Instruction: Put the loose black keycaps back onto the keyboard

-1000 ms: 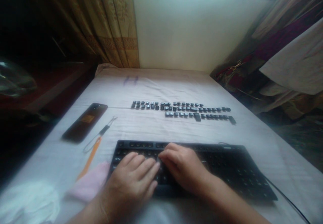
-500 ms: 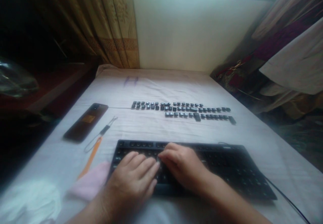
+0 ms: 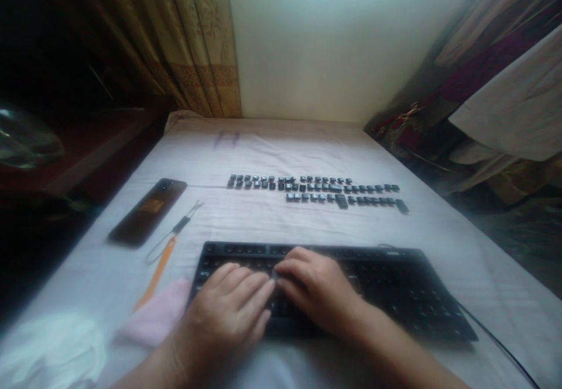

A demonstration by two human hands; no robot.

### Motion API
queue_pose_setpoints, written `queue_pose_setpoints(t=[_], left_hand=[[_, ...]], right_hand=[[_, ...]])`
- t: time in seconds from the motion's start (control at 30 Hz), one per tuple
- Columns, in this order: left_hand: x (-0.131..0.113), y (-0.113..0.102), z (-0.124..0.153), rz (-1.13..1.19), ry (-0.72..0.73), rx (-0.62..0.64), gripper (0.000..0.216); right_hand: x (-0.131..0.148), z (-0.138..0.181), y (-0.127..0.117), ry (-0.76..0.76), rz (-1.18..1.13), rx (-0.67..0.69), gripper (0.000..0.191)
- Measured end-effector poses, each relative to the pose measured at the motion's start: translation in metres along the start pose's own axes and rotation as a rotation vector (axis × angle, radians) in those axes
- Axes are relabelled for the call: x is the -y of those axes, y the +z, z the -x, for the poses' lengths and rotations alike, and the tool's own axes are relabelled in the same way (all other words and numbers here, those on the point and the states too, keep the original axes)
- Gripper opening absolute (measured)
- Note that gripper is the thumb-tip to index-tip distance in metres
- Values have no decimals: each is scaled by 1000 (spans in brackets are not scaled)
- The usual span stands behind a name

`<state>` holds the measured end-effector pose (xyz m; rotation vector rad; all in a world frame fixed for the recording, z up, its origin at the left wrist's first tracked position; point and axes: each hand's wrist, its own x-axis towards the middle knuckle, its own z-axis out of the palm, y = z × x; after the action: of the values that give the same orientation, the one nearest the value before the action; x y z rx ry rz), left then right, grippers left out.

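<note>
A black keyboard (image 3: 395, 295) lies on the pale cloth in front of me, its cable running off to the right. My left hand (image 3: 232, 304) rests over its left part, fingers stretched out side by side and fingertips near the middle keys. Against those fingertips, my right hand (image 3: 314, 283) is closed in a pinch, thumb and index finger low over the keys. What sits in the pinch is too small and blurred to name. Beyond the keyboard, several loose black keycaps (image 3: 316, 188) lie in rows on the cloth.
Left of the keyboard lie a dark phone (image 3: 149, 210), an orange strap (image 3: 157, 275) with a wire-tipped tool (image 3: 182, 223), and a pink cloth (image 3: 153, 316). A whitish item (image 3: 57, 348) is at the lower left. A curtain (image 3: 197, 44) hangs behind.
My hands stay at the same spot on the keyboard, with only a slight shift of the right fingers. The whole view has moved a little.
</note>
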<state>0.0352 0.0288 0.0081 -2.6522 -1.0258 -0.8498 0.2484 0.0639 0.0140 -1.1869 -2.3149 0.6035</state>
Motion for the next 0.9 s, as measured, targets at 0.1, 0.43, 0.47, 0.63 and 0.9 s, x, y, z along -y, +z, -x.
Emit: queue_pose_setpoints(t=[0.1,0.43,0.47,0.63,0.9], left_hand=[[2,-2,1,-3,11,-1,23],[2,-3,-1,15,8,4,23],[2,-3,-1,17,6,9,23],[1,-4,-2,19,10,18,22],[0,-5,-6,36,4,5,23]], right_hand=[[0,0,1,11,4,2,13],[-3,1,-6,45,-116,26,13],[-3,0,-6,44,-103,30,13],[0,0,-3,41,9,44,14],[4,0,-2,27,112,64,16]])
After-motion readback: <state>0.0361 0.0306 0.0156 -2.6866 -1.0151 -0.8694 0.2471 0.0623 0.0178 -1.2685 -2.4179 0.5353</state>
